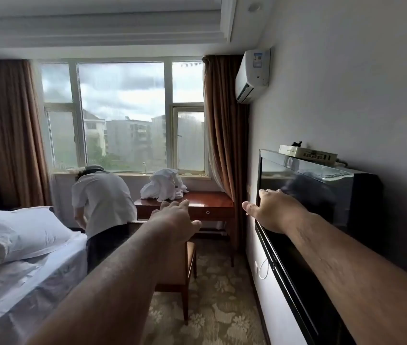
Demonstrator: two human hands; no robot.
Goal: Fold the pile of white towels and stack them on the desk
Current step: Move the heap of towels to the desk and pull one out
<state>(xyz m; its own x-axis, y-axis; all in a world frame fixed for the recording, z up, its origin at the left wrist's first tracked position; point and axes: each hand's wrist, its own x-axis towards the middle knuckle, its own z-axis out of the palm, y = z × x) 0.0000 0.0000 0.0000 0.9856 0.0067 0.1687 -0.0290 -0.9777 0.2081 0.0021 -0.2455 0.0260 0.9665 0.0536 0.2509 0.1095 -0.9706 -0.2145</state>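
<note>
**On the counter [212, 199] at mid-frame: a crumpled pile of white towels [163, 184]**

Just below the window [122, 115], we see the pile of white towels sitting on the left end of the wooden counter. It is a loose heap, rumpled into peaks, with no folded edges that we can make out. One corner trails to the right along the top.

Our left hand [175, 215] reaches forward at centre frame, palm down, fingers straight and slightly spread, gripping nothing. In the picture it overlaps the counter's front edge, above a chair [190, 257]. Our right hand [272, 210] stretches out right of centre, fingers extended and thumb splayed to the left, also holding nothing. Its fingertips lie over the left edge of the television [297, 195], though we cannot tell whether they touch it.

Left of the counter, a person [102, 195] bends forward beside the bed [23, 270].
</note>
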